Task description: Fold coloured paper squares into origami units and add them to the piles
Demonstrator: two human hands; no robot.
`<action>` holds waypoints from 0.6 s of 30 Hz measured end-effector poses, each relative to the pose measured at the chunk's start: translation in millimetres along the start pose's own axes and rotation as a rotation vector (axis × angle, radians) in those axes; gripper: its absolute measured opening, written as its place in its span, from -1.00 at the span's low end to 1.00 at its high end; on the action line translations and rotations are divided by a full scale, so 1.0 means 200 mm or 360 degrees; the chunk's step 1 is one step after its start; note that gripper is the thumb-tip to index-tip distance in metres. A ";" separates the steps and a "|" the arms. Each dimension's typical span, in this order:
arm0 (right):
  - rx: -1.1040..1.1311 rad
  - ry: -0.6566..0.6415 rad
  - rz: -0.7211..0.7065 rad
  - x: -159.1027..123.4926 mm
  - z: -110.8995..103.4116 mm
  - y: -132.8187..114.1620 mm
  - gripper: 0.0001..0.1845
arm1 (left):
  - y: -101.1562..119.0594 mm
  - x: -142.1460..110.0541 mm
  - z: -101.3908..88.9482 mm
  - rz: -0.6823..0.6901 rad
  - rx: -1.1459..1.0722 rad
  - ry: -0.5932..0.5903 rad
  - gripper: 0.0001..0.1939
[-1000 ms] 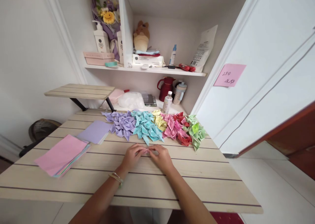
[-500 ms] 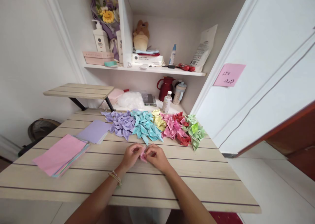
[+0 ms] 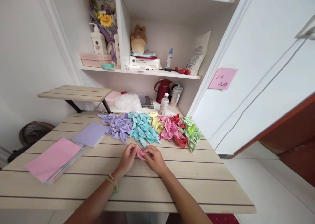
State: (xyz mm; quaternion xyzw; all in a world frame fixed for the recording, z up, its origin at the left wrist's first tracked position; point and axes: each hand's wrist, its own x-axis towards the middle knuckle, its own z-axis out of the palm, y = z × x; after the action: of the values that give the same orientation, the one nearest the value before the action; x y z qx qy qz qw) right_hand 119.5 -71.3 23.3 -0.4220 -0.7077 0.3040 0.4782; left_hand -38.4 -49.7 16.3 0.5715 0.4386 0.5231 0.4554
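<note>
Between my two hands is a small folded piece of pink paper (image 3: pixel 140 153), partly covered by fingers. My left hand (image 3: pixel 128 157) pinches its left side, and my right hand (image 3: pixel 155 158) pinches its right side. Just beyond them lies a broad row of folded paper pieces, grouped by colour: purple pieces (image 3: pixel 119 127), blue pieces (image 3: pixel 144 129), yellow pieces (image 3: pixel 156 122), pink pieces (image 3: pixel 169 128), red pieces (image 3: pixel 180 140) and green pieces (image 3: pixel 193 133). To the left rest a stack of pink sheets (image 3: pixel 55 158) and a stack of purple sheets (image 3: pixel 90 133).
A small raised stand (image 3: pixel 75 92) occupies the table's back left. Behind the folded pieces stand a clear bottle (image 3: pixel 164 104), a red jug (image 3: pixel 162 91) and a patterned cup (image 3: pixel 176 95). A plastic bag (image 3: pixel 128 102) lies beside them under the white shelf (image 3: pixel 145 72).
My fingers have shifted on the pink paper, and more of it shows between them. The camera view has moved slightly, shifting the scene left.
</note>
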 end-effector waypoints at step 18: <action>0.0344 0.0304 0.0331 0.02 0.01 0.06 -0.67 | 0.00 0.00 0.01 -0.0066 -0.0261 -0.0112 -0.64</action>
State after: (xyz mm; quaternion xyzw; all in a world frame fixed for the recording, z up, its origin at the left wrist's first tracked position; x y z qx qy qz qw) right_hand 121.1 -62.6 15.3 -0.4660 -0.5748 0.3846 0.5518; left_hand -36.1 -49.5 15.3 0.5412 0.3898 0.5271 0.5265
